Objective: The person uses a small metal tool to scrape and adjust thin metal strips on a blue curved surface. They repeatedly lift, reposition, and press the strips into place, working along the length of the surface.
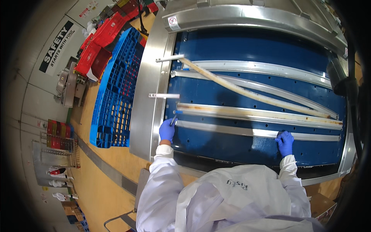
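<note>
Both my hands wear blue gloves, and my sleeves are white. My left hand (pixel 167 130) grips a small tool with a blue tip (pixel 174 118) at the left end of the nearest metal guide rail (pixel 232 130). My right hand (pixel 285 142) rests on the same rail near its right end, fingers curled on its edge. The rail lies across a wide blue conveyor belt (pixel 251 50) inside a stainless steel frame (pixel 148 96). Beyond it lie a stained rail (pixel 255 113) and a stained curved strip (pixel 239 89).
A stack of blue plastic pallets (pixel 116 96) stands left of the machine, with red crates (pixel 98 42) behind it. A wire rack (pixel 58 154) stands at the far left on the tan floor. A dark machine part (pixel 340 77) sits at the belt's right edge.
</note>
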Demonstrator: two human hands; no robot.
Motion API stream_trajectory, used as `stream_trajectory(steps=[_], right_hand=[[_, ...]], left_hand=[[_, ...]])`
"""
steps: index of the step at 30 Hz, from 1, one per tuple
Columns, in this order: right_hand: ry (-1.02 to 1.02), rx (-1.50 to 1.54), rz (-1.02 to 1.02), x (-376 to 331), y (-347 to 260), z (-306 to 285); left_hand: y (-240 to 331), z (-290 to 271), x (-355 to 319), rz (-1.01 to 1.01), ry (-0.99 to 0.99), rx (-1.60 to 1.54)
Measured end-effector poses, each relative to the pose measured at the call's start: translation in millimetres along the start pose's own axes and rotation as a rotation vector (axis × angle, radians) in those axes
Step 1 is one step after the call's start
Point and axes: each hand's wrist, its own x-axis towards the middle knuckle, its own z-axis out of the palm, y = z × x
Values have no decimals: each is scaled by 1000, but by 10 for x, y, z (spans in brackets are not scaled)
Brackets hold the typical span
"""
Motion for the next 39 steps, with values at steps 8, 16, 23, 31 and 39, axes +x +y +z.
stream_trajectory(steps=[8, 16, 23, 31, 39], right_hand=[[-24, -7, 104, -71, 50, -48], [12, -9, 60, -76, 25, -43], [13, 4, 49, -82, 49, -62], [9, 27, 37, -75, 60, -24], [-8, -8, 15, -84, 52, -31]], left_hand=[[135, -116, 60, 90, -22, 203], [175, -183, 56, 190, -56, 130], [469, -51, -56, -195, -92, 37], [91, -103, -82, 209, -18, 60], [-48, -32, 55, 143, 21, 198]])
